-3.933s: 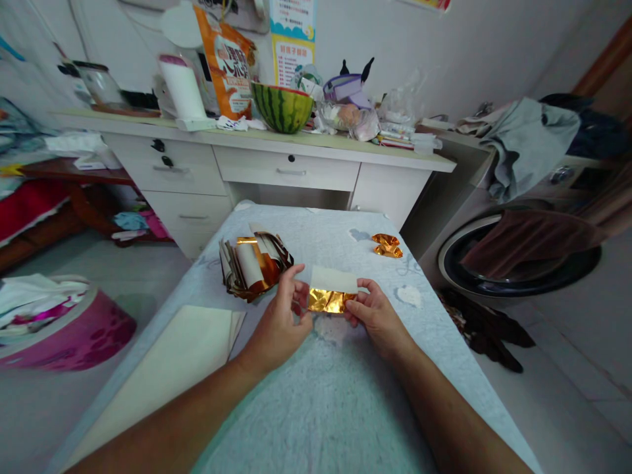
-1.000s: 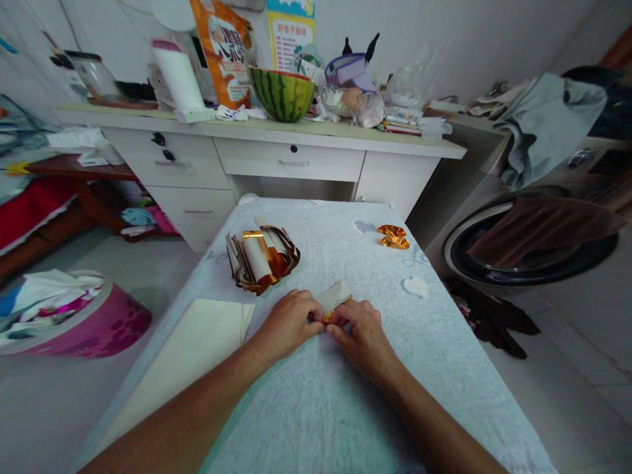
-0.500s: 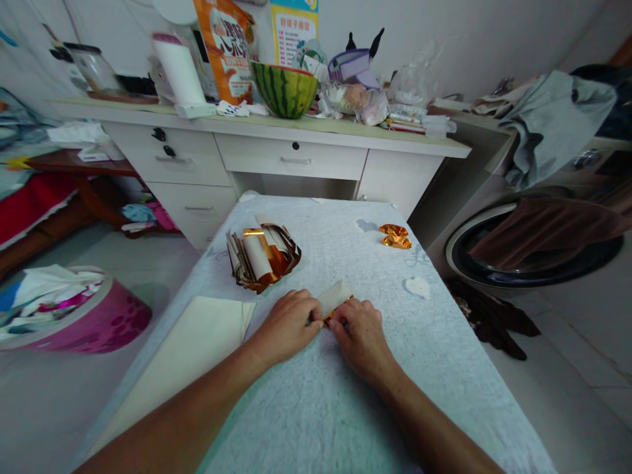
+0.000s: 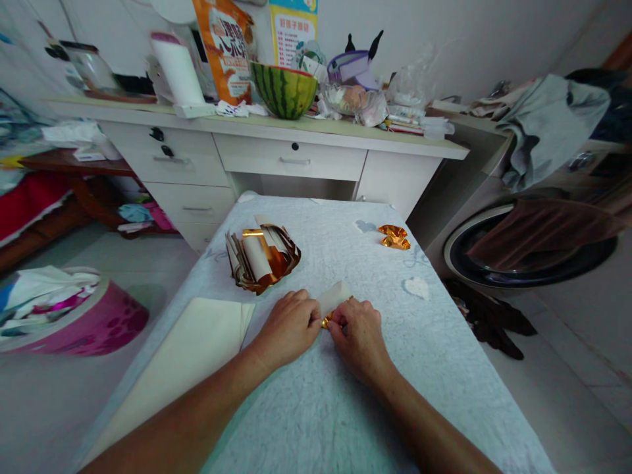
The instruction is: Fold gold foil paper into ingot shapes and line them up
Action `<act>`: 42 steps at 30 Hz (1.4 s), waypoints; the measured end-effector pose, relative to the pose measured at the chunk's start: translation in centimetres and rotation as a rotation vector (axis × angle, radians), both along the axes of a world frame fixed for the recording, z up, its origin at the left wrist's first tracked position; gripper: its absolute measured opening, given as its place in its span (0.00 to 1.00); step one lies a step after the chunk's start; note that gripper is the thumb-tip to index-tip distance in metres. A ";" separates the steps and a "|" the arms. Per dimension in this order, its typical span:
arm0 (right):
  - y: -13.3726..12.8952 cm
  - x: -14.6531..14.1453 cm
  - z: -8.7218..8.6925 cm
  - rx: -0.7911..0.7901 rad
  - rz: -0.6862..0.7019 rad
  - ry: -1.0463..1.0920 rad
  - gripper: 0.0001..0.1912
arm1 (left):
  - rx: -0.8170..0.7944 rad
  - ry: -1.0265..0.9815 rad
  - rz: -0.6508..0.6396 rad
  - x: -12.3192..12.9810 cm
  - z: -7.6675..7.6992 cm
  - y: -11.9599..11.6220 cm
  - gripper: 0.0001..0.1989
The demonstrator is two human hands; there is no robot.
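A small sheet of gold foil paper point(image 4: 334, 295), pale side up, lies between my hands near the middle of the table. Its near edge is folded over and shows a gold strip. My left hand point(image 4: 292, 324) has its fingers curled closed at the left end of that fold. My right hand point(image 4: 359, 334) pinches the fold from the right with thumb and fingers. Beyond my left hand sits a loose bundle of gold foil sheets point(image 4: 276, 260), curled and fanned. Two shiny folded gold foil pieces point(image 4: 394, 242) rest at the far right.
Cream paper point(image 4: 190, 345) lies under and beside my left forearm. A pink bin point(image 4: 111, 313) full of waste stands left of the table. Beyond the table is a white desk point(image 4: 291, 158) bearing a watermelon half point(image 4: 285, 91). A washing machine point(image 4: 459, 240) stands at right.
Slightly more of the gold fold shows between my fingers. Both hands stay in almost the same place, and the view has shifted a little.
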State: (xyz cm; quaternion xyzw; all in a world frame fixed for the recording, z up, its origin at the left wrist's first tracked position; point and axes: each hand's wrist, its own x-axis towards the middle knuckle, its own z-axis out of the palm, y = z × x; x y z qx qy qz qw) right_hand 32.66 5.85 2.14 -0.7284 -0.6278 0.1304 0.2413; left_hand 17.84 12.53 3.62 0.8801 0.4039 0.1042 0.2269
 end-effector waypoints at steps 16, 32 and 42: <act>-0.1 -0.1 0.0 -0.012 -0.009 -0.049 0.02 | 0.062 0.084 -0.009 0.1 -0.2 -0.1 0.06; -0.4 -0.6 0.4 -0.010 0.027 -0.155 0.06 | 0.044 0.086 -0.034 -0.1 -0.1 0.0 0.02; -0.2 -0.7 0.4 -0.022 0.000 -0.148 0.06 | 0.029 0.083 -0.051 -0.2 0.0 0.0 0.03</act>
